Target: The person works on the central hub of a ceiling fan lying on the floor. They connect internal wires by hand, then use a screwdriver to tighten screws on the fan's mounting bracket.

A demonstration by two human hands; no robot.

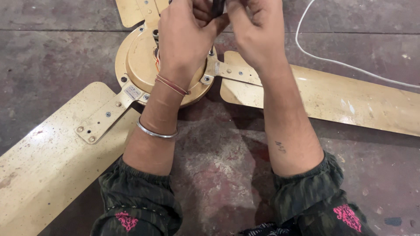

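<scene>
Fingers of both hands, the left hand (186,37) and the right hand (253,30), pinch one dark rod (217,8) above the round motor (144,61) of one tan ceiling fan lying on the floor (218,166). Three blades (332,96) show; one white cable (332,61) lies nearby.

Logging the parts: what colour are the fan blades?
Pale gold-beige fan blades, speckled with grime; head view.

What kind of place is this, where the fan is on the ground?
Probably a repair workshop floor. A dusty beige metal ceiling fan lies on stained grey concrete floor, a loose white cable trails nearby, and the left hand and right hand work at the fan's middle.
</scene>
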